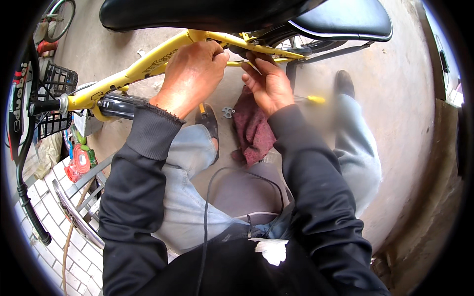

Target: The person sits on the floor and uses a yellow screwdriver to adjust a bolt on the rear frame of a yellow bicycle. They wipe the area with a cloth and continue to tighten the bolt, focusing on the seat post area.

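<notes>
A yellow bicycle frame (140, 63) crosses the far side in front of me, under a black saddle (207, 14). My left hand (193, 71) is at the frame below the saddle, back of the hand up. Its fingers are curled in, and whatever they hold is hidden. Just right of it, my right hand (271, 84) reaches up to the thin rear tubes, palm partly showing. Its fingers are loosely bent and apart, the tips beside a dark part under the tube. A dark red cloth (254, 126) hangs or lies below the right hand.
On the floor are a yellow-handled tool (316, 99) and a small grey metal part (228, 112). A padded rear seat (345, 20) is at far right. At left are the handlebar (22, 163), a black basket (59, 79) and a red roll (80, 160). A black cable (206, 217) loops across my lap.
</notes>
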`<action>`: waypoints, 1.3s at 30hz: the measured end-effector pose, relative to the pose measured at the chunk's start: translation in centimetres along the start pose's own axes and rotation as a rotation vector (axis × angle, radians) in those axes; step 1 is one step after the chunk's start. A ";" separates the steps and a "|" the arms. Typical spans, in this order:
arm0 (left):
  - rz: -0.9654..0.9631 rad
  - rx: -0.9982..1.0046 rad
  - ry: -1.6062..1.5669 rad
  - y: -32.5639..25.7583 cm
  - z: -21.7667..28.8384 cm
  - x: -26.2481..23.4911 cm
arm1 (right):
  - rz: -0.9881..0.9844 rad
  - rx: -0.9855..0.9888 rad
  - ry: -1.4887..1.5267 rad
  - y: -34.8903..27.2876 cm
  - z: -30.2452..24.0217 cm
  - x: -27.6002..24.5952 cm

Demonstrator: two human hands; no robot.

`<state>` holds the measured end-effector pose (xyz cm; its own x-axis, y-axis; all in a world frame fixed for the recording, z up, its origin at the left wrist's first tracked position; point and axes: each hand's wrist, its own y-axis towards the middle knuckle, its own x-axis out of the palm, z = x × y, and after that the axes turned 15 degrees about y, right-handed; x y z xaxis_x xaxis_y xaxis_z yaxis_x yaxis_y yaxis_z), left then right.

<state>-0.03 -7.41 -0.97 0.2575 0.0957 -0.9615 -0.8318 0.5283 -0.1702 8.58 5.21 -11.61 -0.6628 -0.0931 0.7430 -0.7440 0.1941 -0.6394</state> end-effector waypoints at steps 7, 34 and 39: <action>-0.021 -0.013 0.007 0.3 -0.7 -0.1 | -0.146 0.108 0.114 0.6 0.7 1.2; 0.295 -0.059 0.254 0.1 -1.1 -1.8 | 0.039 -0.408 -0.626 -7.1 -15.9 5.2; 0.494 0.080 0.454 0.9 -1.3 -1.5 | 0.040 -0.311 -0.486 -7.0 -20.8 6.8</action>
<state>-1.80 -8.12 -0.01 -0.3904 -0.0123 -0.9206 -0.7555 0.5758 0.3127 11.05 23.57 2.00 -0.7069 -0.5040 0.4962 -0.7068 0.4772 -0.5222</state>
